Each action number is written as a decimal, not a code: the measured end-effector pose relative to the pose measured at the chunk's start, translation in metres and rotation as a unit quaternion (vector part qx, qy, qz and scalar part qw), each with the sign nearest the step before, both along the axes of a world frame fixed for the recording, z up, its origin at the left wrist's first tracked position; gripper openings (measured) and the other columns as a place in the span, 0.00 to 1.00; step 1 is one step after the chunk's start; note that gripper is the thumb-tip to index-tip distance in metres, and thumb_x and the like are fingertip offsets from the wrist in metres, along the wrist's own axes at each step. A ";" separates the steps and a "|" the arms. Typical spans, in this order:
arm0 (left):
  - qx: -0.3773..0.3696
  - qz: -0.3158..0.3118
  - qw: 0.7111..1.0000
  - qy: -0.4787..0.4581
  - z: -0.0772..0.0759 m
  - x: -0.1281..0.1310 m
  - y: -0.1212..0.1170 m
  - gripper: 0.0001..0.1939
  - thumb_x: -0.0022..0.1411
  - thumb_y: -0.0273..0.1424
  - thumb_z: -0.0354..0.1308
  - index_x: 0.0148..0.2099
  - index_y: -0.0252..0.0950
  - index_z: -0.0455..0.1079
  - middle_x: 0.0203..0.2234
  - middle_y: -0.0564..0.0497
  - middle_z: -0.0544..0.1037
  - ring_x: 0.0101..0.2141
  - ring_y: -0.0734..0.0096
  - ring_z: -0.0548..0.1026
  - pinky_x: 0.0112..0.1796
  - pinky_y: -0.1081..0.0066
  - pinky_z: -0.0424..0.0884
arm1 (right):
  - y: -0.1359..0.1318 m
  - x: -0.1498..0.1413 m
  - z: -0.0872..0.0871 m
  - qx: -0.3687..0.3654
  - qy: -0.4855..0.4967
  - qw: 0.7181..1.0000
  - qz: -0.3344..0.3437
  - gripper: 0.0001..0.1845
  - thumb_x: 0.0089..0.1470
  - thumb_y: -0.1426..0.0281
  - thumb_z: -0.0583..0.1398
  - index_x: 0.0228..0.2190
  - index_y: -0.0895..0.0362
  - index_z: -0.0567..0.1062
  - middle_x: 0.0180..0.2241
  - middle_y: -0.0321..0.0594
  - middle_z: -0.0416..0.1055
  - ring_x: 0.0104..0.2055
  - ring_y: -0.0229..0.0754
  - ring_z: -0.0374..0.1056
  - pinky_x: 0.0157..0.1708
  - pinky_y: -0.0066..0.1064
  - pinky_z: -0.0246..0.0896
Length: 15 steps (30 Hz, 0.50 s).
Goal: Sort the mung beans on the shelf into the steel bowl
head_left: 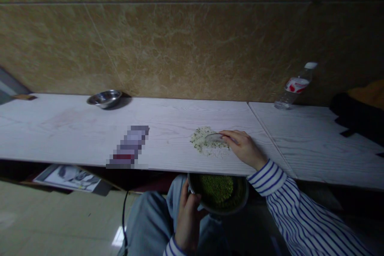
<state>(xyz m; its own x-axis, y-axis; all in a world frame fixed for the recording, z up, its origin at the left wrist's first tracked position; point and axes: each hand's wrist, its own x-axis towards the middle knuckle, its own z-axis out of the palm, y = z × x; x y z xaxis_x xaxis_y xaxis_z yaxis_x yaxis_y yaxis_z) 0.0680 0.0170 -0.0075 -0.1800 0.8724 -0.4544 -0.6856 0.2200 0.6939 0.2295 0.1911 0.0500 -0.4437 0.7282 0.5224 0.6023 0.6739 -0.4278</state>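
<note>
My right hand (243, 148) reaches over the table, its fingers pinching a thin, pale, curved piece (213, 137) whose exact kind I cannot make out. That piece touches a scattered patch of white grains mixed with green beans (200, 138). Below the table's front edge, my left hand (190, 212) grips the left rim of a metal bowl (240, 204). Small green beans (219, 188) lie inside the bowl, which sits over my lap, its far side close under the table edge.
A shiny steel bowl (105, 99) stands at the back left of the white table (168, 116). Nearer the front lies a pixelated flat item (129, 148). A clear plastic bottle (294, 88) stands by the wall at right, with a dark bag-like thing (357, 116) beyond it.
</note>
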 end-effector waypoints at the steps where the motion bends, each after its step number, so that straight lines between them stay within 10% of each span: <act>1: -0.002 0.000 1.000 -0.003 -0.002 0.001 -0.001 0.30 0.56 0.30 0.51 0.61 0.47 0.57 0.55 0.48 0.67 0.47 0.60 0.69 0.37 0.66 0.70 | 0.000 0.004 0.000 0.006 0.007 1.000 -0.012 0.12 0.58 0.70 0.55 0.42 0.54 0.75 0.38 0.40 0.77 0.40 0.44 0.72 0.41 0.39 0.64; 15: -0.006 -0.027 0.999 -0.030 -0.013 0.004 -0.005 0.31 0.56 0.30 0.50 0.62 0.50 0.54 0.54 0.50 0.67 0.47 0.60 0.68 0.41 0.62 0.70 | -0.008 0.011 -0.014 0.025 -0.027 0.998 -0.057 0.13 0.58 0.71 0.54 0.43 0.55 0.75 0.39 0.42 0.77 0.39 0.44 0.72 0.39 0.39 0.65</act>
<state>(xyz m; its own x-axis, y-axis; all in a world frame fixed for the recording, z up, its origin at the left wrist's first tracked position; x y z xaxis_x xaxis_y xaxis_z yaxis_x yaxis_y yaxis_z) 0.0722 0.0119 -0.0207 -0.1047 0.8741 -0.4743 -0.7125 0.2667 0.6490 0.2401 0.1835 0.0357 -0.3882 0.7494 0.5363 0.6979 0.6192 -0.3599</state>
